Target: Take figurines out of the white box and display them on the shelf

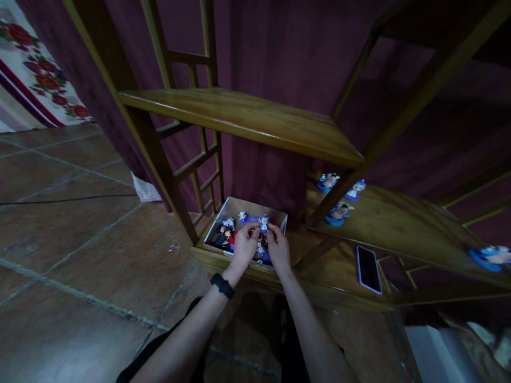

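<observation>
A shallow cardboard box sits on the lowest shelf of a wooden rack and holds several small blue and white figurines. My left hand, with a black watch on its wrist, and my right hand are both over the box. Their fingertips pinch a small blue and white figurine between them, one hand on each side. Other figurines lie loose in the left part of the box.
The wooden rack has an upper shelf and a middle shelf on the right carrying three figurines; another figurine lies at the far right. A phone rests face up on the bottom board. Tiled floor spreads to the left.
</observation>
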The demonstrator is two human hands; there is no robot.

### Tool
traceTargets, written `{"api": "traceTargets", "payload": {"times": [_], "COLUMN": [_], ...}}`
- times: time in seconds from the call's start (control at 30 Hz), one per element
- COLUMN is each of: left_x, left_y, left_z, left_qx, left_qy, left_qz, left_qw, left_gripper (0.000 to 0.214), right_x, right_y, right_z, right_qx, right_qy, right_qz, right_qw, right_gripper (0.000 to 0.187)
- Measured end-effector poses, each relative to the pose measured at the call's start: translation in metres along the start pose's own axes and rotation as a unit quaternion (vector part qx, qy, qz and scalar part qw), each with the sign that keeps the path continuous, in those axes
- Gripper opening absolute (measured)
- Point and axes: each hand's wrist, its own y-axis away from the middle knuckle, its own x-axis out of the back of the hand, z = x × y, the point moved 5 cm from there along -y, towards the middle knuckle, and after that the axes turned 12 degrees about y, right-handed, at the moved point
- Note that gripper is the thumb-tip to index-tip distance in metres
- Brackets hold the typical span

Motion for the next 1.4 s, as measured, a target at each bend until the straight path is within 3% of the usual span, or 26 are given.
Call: {"api": "traceTargets", "payload": {"times": [0.2,0.37,0.57,0.77,1.13,1.4], "left_x": [0.002,0.002,0.001,-0.001,-0.012,-0.021], "left_y": [0.002,0.004,0.004,0.003,0.016,0.025], "left_z": [-0.006,-0.008,-0.009,-0.004,0.005,0.016], "left_qx": [0.065,0.087,0.069,-0.003,-0.075,-0.119], "left_qy": [0.131,0.142,0.081,-0.039,-0.149,-0.235], "left_qz": [0.021,0.018,0.002,-0.013,-0.054,-0.118], "left_qw": [0.989,0.986,0.994,0.999,0.984,0.957], "left_gripper": [0.011,0.012,0.010,0.011,0.018,0.037], "right_x": [-0.004,-0.007,-0.007,-0.006,0.000,0.002], "right_y": [0.002,0.003,0.001,-0.003,-0.005,-0.007], "right_z": [-0.004,-0.002,0.005,0.011,0.016,0.027], "right_qx": [-0.011,-0.029,-0.043,-0.059,-0.064,-0.100], "right_qy": [-0.018,-0.003,0.000,-0.010,-0.034,-0.130], "right_qz": [-0.015,-0.002,0.019,0.029,0.046,0.035], "right_qw": [1.000,1.000,0.999,0.998,0.996,0.986], "right_gripper": [0.027,0.029,0.030,0.028,0.024,0.028]}}
